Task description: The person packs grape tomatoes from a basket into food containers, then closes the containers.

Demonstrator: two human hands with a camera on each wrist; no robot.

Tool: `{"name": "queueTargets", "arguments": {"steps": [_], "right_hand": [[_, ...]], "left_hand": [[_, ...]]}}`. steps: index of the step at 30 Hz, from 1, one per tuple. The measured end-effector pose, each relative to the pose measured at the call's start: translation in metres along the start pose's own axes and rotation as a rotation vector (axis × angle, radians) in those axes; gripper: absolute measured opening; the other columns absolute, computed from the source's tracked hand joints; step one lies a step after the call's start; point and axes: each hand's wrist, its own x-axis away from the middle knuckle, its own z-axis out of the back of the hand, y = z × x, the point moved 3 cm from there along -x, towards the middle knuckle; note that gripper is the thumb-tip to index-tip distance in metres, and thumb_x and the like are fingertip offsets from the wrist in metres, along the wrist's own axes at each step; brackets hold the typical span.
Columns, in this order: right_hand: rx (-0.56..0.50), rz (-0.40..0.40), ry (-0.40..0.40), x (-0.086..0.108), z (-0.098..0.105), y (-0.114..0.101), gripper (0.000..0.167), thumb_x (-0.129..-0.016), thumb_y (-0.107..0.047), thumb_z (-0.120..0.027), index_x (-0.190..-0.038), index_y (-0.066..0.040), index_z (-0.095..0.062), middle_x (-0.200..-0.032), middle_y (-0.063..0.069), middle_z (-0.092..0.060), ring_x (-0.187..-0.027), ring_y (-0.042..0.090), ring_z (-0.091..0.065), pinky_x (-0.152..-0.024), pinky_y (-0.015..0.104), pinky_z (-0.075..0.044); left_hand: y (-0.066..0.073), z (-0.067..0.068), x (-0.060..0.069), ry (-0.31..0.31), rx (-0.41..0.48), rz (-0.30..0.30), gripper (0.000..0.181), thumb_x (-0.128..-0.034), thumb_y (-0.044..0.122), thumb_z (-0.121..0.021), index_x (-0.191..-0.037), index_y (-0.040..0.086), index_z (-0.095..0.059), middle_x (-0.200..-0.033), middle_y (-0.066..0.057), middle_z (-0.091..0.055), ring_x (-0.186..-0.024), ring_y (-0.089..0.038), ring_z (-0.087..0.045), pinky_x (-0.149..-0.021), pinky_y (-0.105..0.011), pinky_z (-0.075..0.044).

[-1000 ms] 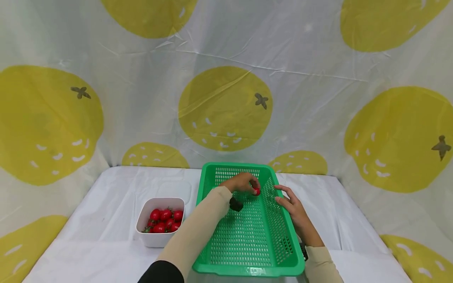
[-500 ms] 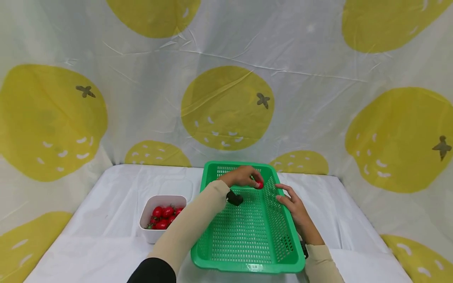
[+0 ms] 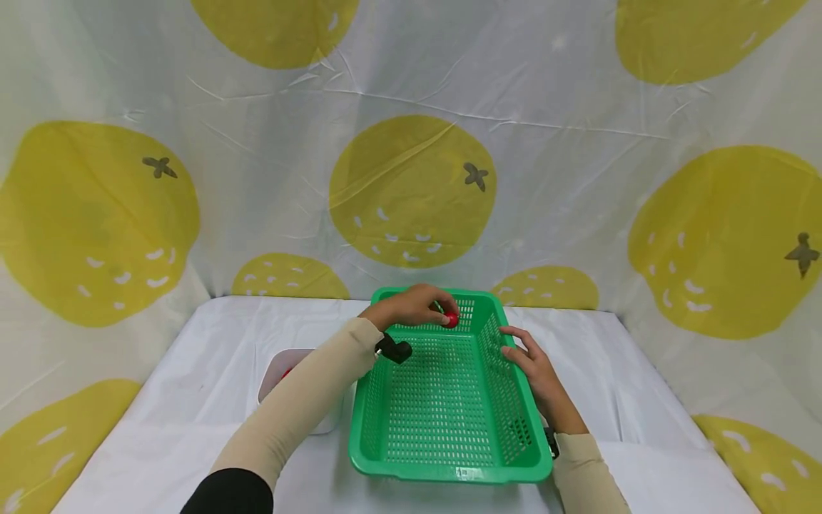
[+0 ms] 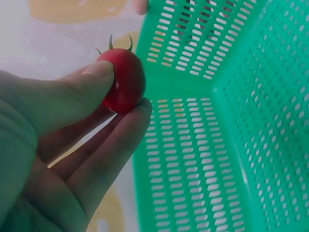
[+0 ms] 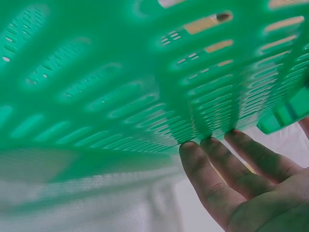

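Observation:
My left hand (image 3: 420, 305) pinches a red cherry tomato (image 4: 126, 79) between thumb and fingertips, its green stem end pointing up in the left wrist view. Tomato and hand are above the far end of a green perforated basket (image 3: 449, 474). On the basket's right side, my right hand (image 3: 538, 371) touches the wall. Its thumb and one finger lie at the rim in the head view. Below, several nearly straight fingers (image 5: 256, 159) touch the outer face in the right wrist view. To the left, a white box (image 3: 272, 365) is mostly hidden by my left forearm; a bit of red shows inside.
The basket stands on a white cloth (image 3: 167, 428). Behind it hangs a pale curtain (image 3: 565, 214) printed with yellow fruit. My left sleeve (image 3: 308, 407) crosses over the white box. A dark wrist device (image 3: 393, 348) hangs over the basket.
My left hand has lifted the cherry tomato from inside the basket and shifted it slightly left. The left forearm now covers most of the white box. The right hand stays at the basket's side.

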Motion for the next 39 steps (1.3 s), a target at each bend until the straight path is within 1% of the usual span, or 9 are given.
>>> {"name": "queueTargets", "arguments": {"steps": [5, 12, 15, 20, 24, 27, 31, 34, 39], "right_hand": [[-0.007, 0.003, 0.001, -0.001, -0.001, 0.0, 0.048, -0.1, -0.032, -0.053, -0.144, -0.021, -0.037, -0.133, 0.026, -0.05, -0.099, 0.044, -0.062, -0.072, 0.048, -0.056], [-0.007, -0.015, 0.009, 0.0, 0.0, 0.003, 0.048, -0.1, -0.033, -0.053, -0.144, -0.021, -0.037, -0.133, 0.025, -0.049, -0.098, 0.039, -0.063, -0.072, 0.047, -0.056], [-0.008, -0.027, 0.007, 0.001, 0.0, 0.003, 0.049, -0.1, -0.033, -0.052, -0.145, -0.021, -0.036, -0.135, 0.025, -0.048, -0.098, 0.038, -0.063, -0.073, 0.047, -0.056], [-0.013, -0.025, 0.016, 0.001, -0.001, 0.0, 0.051, -0.1, -0.032, -0.053, -0.146, -0.02, -0.035, -0.135, 0.026, -0.048, -0.099, 0.04, -0.063, -0.073, 0.047, -0.056], [-0.008, -0.023, 0.018, -0.001, 0.0, -0.002, 0.05, -0.101, -0.031, -0.052, -0.146, -0.02, -0.035, -0.135, 0.026, -0.048, -0.099, 0.038, -0.063, -0.073, 0.047, -0.056], [-0.003, -0.021, 0.012, -0.002, 0.0, -0.001, 0.05, -0.101, -0.032, -0.052, -0.146, -0.02, -0.035, -0.134, 0.027, -0.047, -0.098, 0.038, -0.064, -0.073, 0.047, -0.056], [-0.001, -0.017, 0.008, -0.002, 0.0, 0.0, 0.05, -0.101, -0.032, -0.052, -0.146, -0.02, -0.034, -0.134, 0.028, -0.047, -0.098, 0.038, -0.064, -0.073, 0.047, -0.056], [0.007, -0.012, 0.01, -0.002, 0.0, -0.001, 0.05, -0.101, -0.033, -0.051, -0.146, -0.02, -0.035, -0.134, 0.027, -0.047, -0.097, 0.036, -0.064, -0.073, 0.047, -0.056], [0.013, -0.002, 0.006, -0.002, 0.0, -0.002, 0.049, -0.101, -0.033, -0.051, -0.146, -0.02, -0.035, -0.132, 0.026, -0.047, -0.095, 0.032, -0.065, -0.072, 0.046, -0.056]], "left_hand": [[0.002, 0.009, 0.02, -0.005, -0.033, -0.033, 0.022, -0.0953, 0.009, -0.061, -0.116, 0.006, -0.067, -0.111, -0.003, -0.067, -0.099, -0.016, -0.065, -0.083, -0.024, -0.05], [0.006, 0.014, 0.047, 0.008, -0.033, -0.055, 0.022, -0.0951, 0.008, -0.061, -0.116, 0.005, -0.066, -0.113, -0.004, -0.066, -0.1, -0.02, -0.066, -0.085, -0.025, -0.051], [0.008, 0.019, 0.059, 0.025, -0.048, -0.053, 0.022, -0.0955, 0.01, -0.061, -0.117, 0.007, -0.066, -0.113, -0.002, -0.066, -0.1, -0.018, -0.066, -0.085, -0.026, -0.051], [0.01, 0.03, 0.08, 0.072, -0.065, -0.046, 0.022, -0.0951, 0.013, -0.062, -0.117, 0.012, -0.066, -0.113, 0.003, -0.066, -0.1, -0.014, -0.066, -0.086, -0.025, -0.05], [0.01, 0.038, 0.1, 0.095, -0.056, -0.012, 0.023, -0.095, 0.014, -0.062, -0.118, 0.011, -0.066, -0.112, 0.005, -0.066, -0.1, -0.012, -0.064, -0.085, -0.025, -0.051], [0.009, 0.042, 0.117, 0.117, -0.056, 0.023, 0.022, -0.0951, 0.017, -0.063, -0.117, 0.015, -0.067, -0.111, 0.008, -0.065, -0.099, -0.011, -0.063, -0.083, -0.026, -0.052], [0.005, 0.048, 0.142, 0.18, -0.044, 0.044, 0.023, -0.0943, 0.019, -0.064, -0.117, 0.015, -0.066, -0.11, 0.008, -0.065, -0.099, -0.01, -0.063, -0.083, -0.03, -0.053], [0.001, 0.051, 0.159, 0.23, -0.036, 0.057, 0.025, -0.0931, 0.018, -0.065, -0.117, 0.012, -0.066, -0.107, 0.008, -0.067, -0.098, -0.011, -0.064, -0.082, -0.031, -0.053], [-0.003, 0.052, 0.185, 0.272, -0.04, 0.092, 0.023, -0.0922, 0.016, -0.067, -0.115, 0.013, -0.068, -0.106, 0.008, -0.068, -0.095, -0.01, -0.065, -0.082, -0.031, -0.054]]}}
